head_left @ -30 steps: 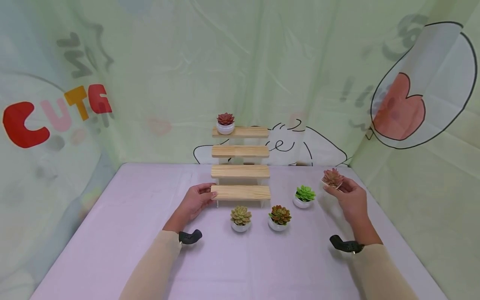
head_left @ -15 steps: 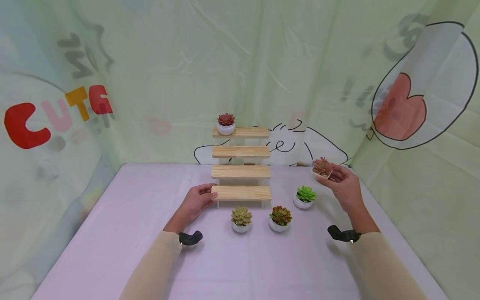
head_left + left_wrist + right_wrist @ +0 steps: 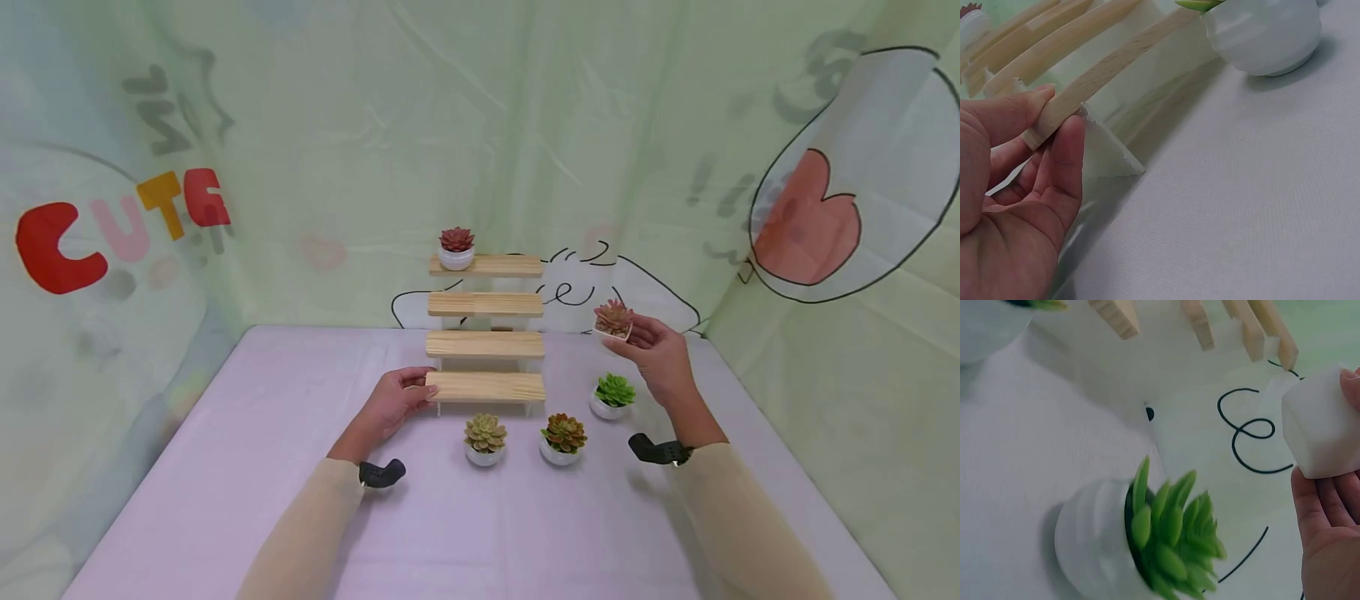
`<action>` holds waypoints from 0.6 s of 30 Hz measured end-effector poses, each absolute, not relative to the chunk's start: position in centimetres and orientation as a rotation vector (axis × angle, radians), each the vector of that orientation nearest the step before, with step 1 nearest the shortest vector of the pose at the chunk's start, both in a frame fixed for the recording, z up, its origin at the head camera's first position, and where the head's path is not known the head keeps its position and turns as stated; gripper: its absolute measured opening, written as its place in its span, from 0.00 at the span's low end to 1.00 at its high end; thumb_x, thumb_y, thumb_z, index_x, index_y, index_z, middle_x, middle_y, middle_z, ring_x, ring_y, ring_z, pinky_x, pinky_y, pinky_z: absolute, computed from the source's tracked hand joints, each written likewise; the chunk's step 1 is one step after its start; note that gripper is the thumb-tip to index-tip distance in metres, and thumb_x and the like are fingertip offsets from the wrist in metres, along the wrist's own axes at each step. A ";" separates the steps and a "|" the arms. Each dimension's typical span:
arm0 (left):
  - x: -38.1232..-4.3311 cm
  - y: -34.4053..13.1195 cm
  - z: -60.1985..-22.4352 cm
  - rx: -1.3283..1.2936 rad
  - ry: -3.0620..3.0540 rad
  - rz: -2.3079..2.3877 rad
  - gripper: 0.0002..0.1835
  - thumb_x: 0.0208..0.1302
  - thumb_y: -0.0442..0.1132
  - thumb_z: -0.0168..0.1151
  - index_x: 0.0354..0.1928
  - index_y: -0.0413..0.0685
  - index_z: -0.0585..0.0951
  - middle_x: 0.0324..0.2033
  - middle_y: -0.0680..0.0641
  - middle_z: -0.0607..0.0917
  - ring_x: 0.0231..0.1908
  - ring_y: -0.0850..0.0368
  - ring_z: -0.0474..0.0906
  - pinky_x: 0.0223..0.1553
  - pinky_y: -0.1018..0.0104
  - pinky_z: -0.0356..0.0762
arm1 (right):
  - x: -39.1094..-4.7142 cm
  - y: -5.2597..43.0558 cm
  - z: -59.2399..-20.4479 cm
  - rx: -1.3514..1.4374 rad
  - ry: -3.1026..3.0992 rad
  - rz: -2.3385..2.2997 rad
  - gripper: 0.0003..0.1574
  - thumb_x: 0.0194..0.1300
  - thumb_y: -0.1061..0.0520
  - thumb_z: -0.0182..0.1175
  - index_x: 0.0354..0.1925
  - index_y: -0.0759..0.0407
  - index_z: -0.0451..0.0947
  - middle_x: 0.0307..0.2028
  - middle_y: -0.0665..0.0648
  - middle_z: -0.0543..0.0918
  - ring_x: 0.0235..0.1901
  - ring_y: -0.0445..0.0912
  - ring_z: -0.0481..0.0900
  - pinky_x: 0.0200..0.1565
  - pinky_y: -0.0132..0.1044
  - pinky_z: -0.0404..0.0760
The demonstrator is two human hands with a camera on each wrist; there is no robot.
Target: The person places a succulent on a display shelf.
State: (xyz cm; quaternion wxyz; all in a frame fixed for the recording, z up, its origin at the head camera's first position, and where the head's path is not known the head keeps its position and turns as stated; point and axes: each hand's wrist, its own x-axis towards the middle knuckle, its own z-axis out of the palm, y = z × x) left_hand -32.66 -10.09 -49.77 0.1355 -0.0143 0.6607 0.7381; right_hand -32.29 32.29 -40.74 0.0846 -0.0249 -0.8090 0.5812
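A tiered stand with wooden shelves [image 3: 486, 344] stands at the back middle of the table. My left hand [image 3: 396, 403] pinches the left end of its lowest shelf [image 3: 1116, 59] between thumb and fingers. Off the table to the right of the stand, my right hand [image 3: 660, 357] holds a pink potted succulent [image 3: 614, 320] by its white angular pot [image 3: 1319, 425]. Below that hand sits a bright green potted succulent [image 3: 615, 393] in a round white pot. On the top shelf, at its left, stands a dark red potted succulent [image 3: 457, 248].
In front of the stand are a pale yellow-green potted succulent [image 3: 485, 437] and a reddish-green one [image 3: 563, 438], both in round white pots. A lilac cloth [image 3: 480, 533] covers the table. Printed curtains [image 3: 360, 150] enclose it at the back and sides.
My right hand has carried the pink succulent left and upward, toward the stand. The left hand keeps its grip on the lowest shelf, and the other pots stay in place.
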 end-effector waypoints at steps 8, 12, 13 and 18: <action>-32.6 -10.0 -49.6 0.000 1.931 2.119 0.26 0.66 0.30 0.67 0.65 0.36 0.76 0.50 0.41 0.81 0.42 0.56 0.82 0.42 0.68 0.88 | -33.2 29.7 -39.9 -0.041 -2.430 1.764 0.53 0.61 0.45 0.74 0.76 0.59 0.63 0.69 0.64 0.74 0.58 0.40 0.78 0.53 0.22 0.81; -32.6 -10.1 -49.6 -0.001 1.934 2.124 0.26 0.67 0.30 0.67 0.65 0.35 0.76 0.49 0.42 0.81 0.42 0.57 0.83 0.41 0.68 0.87 | -33.9 28.5 -39.6 -0.007 -2.439 1.744 0.52 0.60 0.44 0.75 0.75 0.56 0.65 0.69 0.61 0.75 0.63 0.48 0.77 0.58 0.27 0.81; -32.6 -10.1 -49.6 -0.002 1.933 2.125 0.26 0.67 0.30 0.67 0.66 0.35 0.76 0.49 0.42 0.81 0.42 0.57 0.83 0.41 0.68 0.87 | -34.1 28.2 -39.5 -0.002 -2.436 1.746 0.51 0.59 0.44 0.75 0.74 0.56 0.66 0.69 0.61 0.75 0.64 0.49 0.77 0.59 0.28 0.81; -32.7 -10.2 -49.7 -0.007 1.934 2.118 0.26 0.67 0.31 0.68 0.66 0.36 0.76 0.50 0.42 0.81 0.42 0.57 0.82 0.42 0.69 0.87 | -35.1 27.0 -38.8 0.015 -2.458 1.732 0.54 0.59 0.42 0.75 0.76 0.56 0.64 0.71 0.61 0.73 0.69 0.53 0.73 0.67 0.41 0.76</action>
